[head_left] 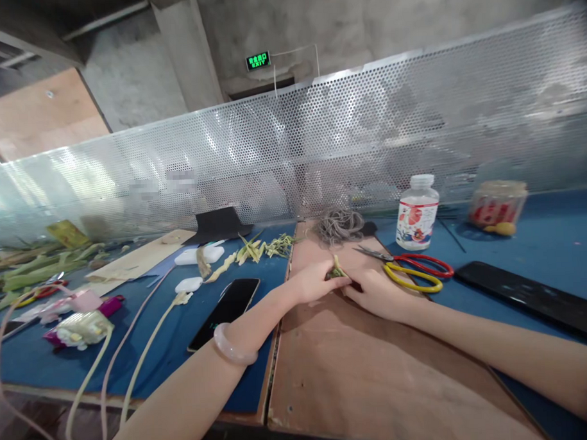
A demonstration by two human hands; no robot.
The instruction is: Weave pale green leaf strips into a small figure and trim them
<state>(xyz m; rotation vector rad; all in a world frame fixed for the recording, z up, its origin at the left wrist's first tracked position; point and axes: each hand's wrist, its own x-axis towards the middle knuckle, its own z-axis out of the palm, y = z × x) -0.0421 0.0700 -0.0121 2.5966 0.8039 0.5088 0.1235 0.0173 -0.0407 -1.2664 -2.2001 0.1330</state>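
- Head view: I have both hands together over the far half of the wooden board (pixel 356 372), which I take as my landmark.
- The small green-yellow bundle (pixel 336 270) is above that board, nearer its far end than its near edge, in the gap between my hands.
- My left hand (pixel 319 281) is curled around the bundle, thumb and fingers gripping it; this is the nearer hand, with the bundle lying at its fingers, toward the board's right side.
- My right hand (pixel 375 293) comes in from the board's right edge, fingers bent, tips meeting my left thumb beside the bundle. I cannot tell whether they pinch it too.
- A pale end pokes up from the bundle and points toward the board's far end, leaning slightly left; the rest is hidden by my fingers, so I judge the long axis from that end only.
- The tangle of grey cord (pixel 339 226) rests on the board's far end, beyond the bundle.
- The scissors (pixel 413 271) lie across the board's right edge, blades over it, red and yellow handles reaching outward.
- Left of the board, plaited pale leaf strips (pixel 250 249) trail toward its far corner.
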